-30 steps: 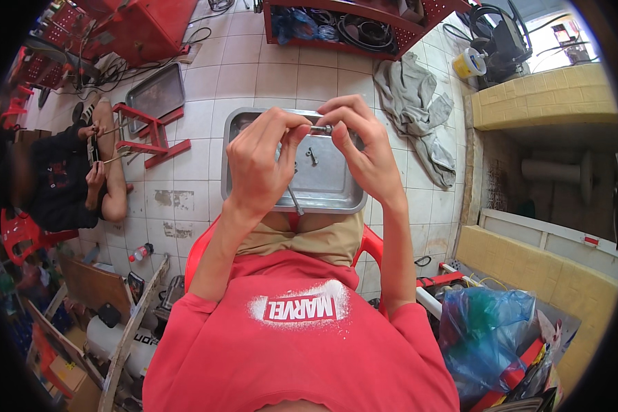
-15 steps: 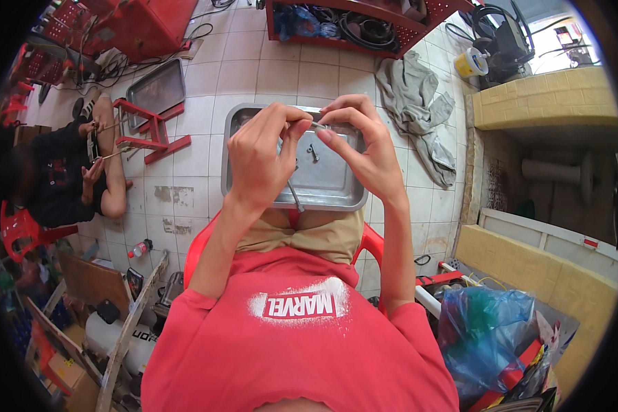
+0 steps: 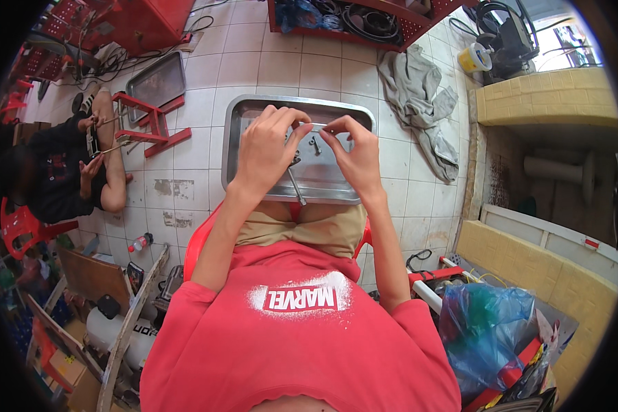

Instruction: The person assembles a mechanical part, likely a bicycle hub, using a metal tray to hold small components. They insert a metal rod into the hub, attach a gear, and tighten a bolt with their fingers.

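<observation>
Over a rectangular metal tray (image 3: 231,147) on my lap, both my hands work close together. My left hand (image 3: 271,141) is closed in a pinch, its thumb and fingertips on a small metal piece (image 3: 316,128). At the other end of that piece, my right hand (image 3: 356,151) pinches with thumb and forefinger. The piece is too small to name surely. Below the fingers a short bolt (image 3: 314,145) lies on the tray floor. A longer metal rod with a thicker end (image 3: 297,187) leans toward the tray's near rim; my left hand partly hides the small parts beside it.
On the left a seated person (image 3: 55,161) handles tools beside a red metal stand (image 3: 154,130) and another tray (image 3: 156,82). A grey cloth (image 3: 419,103) lies on the tiles at right. A red tool cart (image 3: 350,24) stands ahead; a blue plastic bag (image 3: 484,329) sits at lower right.
My right hand has shifted slightly left and down, its fingers drawn into a tighter pinch. The left hand stays nearly in place. The tray appears slightly higher in view.
</observation>
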{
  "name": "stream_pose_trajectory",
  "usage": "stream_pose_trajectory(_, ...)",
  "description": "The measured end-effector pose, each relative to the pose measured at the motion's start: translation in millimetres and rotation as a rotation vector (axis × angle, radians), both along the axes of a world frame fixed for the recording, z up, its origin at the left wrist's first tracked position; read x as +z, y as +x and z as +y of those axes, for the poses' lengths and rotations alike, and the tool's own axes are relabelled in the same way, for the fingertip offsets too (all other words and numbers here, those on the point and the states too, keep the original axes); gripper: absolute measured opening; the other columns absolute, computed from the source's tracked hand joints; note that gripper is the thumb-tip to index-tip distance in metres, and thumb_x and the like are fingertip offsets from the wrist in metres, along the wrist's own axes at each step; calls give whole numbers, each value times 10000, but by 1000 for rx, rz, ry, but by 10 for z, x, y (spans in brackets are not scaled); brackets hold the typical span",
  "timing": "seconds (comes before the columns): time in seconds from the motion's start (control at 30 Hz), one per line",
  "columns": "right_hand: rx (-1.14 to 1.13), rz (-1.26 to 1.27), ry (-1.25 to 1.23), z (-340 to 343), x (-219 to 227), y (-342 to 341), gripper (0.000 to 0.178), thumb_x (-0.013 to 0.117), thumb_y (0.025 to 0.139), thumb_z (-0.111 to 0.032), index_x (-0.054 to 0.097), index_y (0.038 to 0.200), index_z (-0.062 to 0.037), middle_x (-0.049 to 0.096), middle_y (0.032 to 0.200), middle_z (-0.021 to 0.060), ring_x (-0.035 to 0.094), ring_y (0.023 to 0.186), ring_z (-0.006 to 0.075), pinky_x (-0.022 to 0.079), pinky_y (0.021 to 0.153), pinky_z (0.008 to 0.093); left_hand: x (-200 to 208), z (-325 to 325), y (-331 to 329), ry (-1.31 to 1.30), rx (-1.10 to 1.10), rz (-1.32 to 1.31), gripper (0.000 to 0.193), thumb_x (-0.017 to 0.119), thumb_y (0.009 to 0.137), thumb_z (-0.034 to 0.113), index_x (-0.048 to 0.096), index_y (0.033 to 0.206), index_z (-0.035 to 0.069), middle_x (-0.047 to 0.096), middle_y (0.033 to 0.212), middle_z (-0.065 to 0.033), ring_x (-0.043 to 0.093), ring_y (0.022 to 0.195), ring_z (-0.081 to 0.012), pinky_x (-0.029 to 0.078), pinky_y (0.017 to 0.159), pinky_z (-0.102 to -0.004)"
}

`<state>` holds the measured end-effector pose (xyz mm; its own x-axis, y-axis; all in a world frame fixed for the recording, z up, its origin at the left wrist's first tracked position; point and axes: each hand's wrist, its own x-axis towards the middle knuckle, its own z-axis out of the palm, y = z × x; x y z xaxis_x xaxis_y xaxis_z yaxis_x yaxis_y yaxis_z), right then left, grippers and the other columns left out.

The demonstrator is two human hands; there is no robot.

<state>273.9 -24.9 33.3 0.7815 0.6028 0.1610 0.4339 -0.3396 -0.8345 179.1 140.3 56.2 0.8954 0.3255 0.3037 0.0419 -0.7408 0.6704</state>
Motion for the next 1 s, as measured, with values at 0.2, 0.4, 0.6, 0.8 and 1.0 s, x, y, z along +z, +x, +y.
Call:
stream_pose_trajectory(0.2,-163,116,-66,-32,-398,-170,111,705,902,-76,671,1002,-43,724,931,95,702,822,261,536,724,382,-331,-11,-84,135,3,198,172,757,839,192,716,971,90,674,930,-45,606,930,-249,454,888,-391)
stream_pose_trajectory(0.4,-177,9,-88,-116,-620,-170,163,666,927,-63,641,1088,-83,703,1005,95,709,823,280,542,679,393,-554,-131,48,435,-109,276,212,775,799,204,720,947,63,705,911,-94,621,950,-298,404,963,-425)
stream_pose_trajectory(0.6,-173,-78,-368,-124,-446,-300,168,721,924,-174,666,1069,-110,630,1079,57,716,711,215,520,608,398,-858,-182,310,475,-115,377,214,803,754,198,690,841,38,712,866,-144,665,959,-320,448,918,-449)
stream_pose_trajectory(0.8,-141,-149,-389,-110,-553,-279,198,759,896,-253,676,995,-103,614,1039,75,691,719,321,529,635,450,-940,-191,350,352,-125,385,173,775,796,164,689,861,29,711,895,-139,670,978,-319,485,855,-461)
stream_pose_trajectory(1.0,-110,-170,-473,-105,-576,-249,204,713,929,-244,658,979,-54,577,1059,123,680,760,392,534,645,493,-979,-159,337,361,-99,284,144,743,842,161,682,859,32,702,906,-146,665,959,-326,493,827,-462)
